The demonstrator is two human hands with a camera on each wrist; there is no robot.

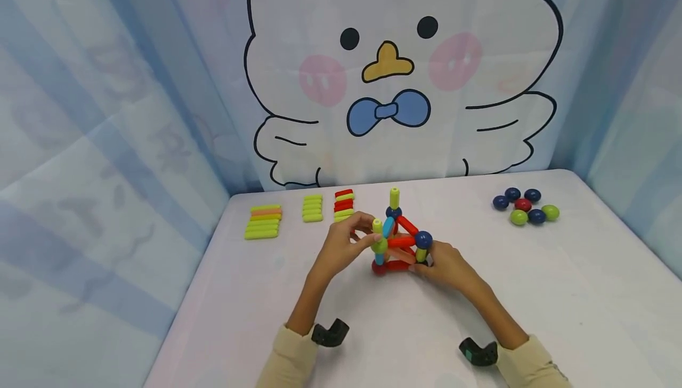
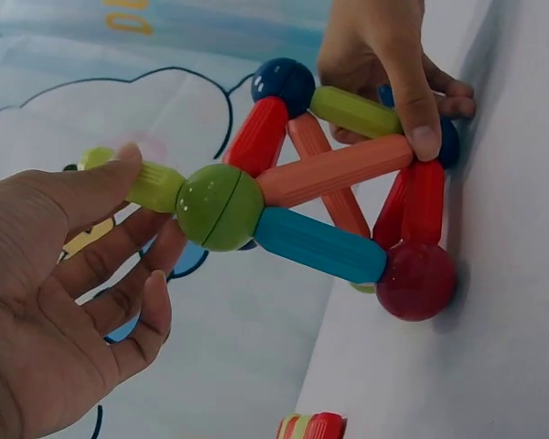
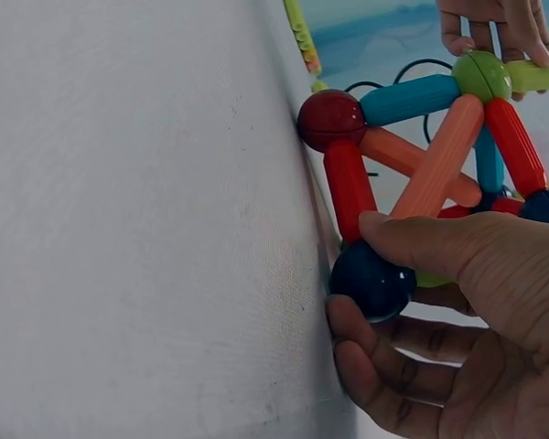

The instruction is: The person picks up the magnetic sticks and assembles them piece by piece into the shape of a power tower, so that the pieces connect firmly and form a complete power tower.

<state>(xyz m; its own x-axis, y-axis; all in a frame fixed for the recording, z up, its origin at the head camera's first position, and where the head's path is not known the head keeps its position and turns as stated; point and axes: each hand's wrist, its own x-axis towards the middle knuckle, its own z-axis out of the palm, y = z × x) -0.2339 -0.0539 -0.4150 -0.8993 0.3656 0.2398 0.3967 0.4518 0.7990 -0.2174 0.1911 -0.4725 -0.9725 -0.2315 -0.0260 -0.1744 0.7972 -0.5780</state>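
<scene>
A frame of coloured rods and balls [image 1: 402, 241] stands on the table between both hands. My left hand [image 1: 343, 244] pinches a lime rod [image 2: 160, 187] between thumb and fingers; the rod sticks up from a green ball [image 2: 221, 208] at the frame's upper corner. Low on the other side, my right hand [image 1: 452, 265] grips a dark blue ball [image 3: 373, 282], its thumb by the ends of a red rod [image 3: 349, 187] and an orange one. A dark red ball [image 3: 331, 120] forms another bottom corner. Another lime rod [image 1: 394, 197] rises from the blue ball at the back.
Behind on the left lie rows of loose rods: yellow-green and orange ones [image 1: 263, 222], lime ones [image 1: 312, 208], and red and lime ones [image 1: 344, 203]. Several loose balls [image 1: 523, 205] in blue, green and red sit at the back right. A printed curtain [image 1: 405, 151] hangs behind the table.
</scene>
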